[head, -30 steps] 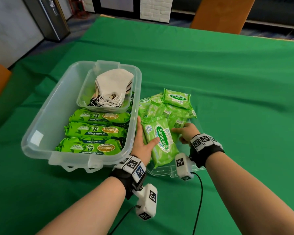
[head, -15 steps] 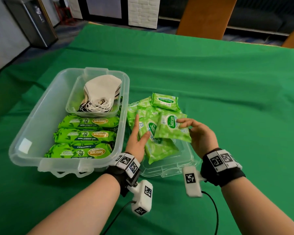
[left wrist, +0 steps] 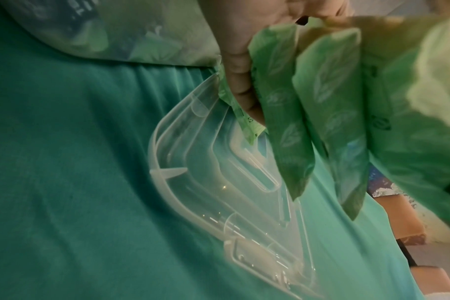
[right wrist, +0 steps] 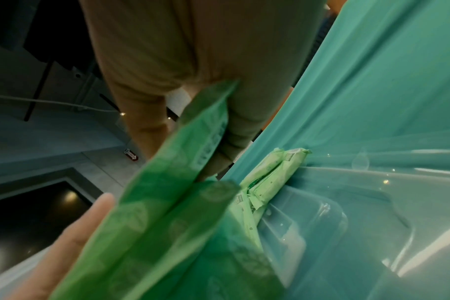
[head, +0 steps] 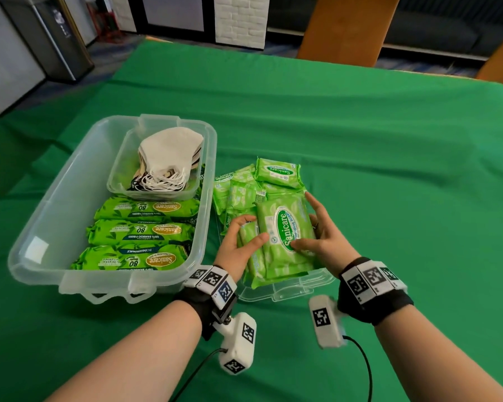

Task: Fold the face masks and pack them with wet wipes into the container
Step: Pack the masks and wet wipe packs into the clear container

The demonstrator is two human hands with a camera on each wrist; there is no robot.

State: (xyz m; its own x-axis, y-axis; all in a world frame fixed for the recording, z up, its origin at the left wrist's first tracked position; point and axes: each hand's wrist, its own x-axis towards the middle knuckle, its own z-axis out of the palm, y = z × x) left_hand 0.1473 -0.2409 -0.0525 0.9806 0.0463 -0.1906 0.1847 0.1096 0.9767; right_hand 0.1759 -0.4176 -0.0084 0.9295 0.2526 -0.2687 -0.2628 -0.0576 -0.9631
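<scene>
Wet wipes packs (head: 285,236) now sit gathered as a small stack between my two hands, above the clear lid (head: 288,288) beside the container (head: 105,204). Half a second ago my right hand (head: 323,239) carried one small pack alone; it has joined the ones my left hand (head: 238,242) was steadying. Both hands curl around the stack's sides, thumbs on top. Folded masks (head: 169,158) already lie in the inner tray (head: 119,181), with three large packs (head: 140,227) in front. I judge the stack is ready to move across into the container.
</scene>
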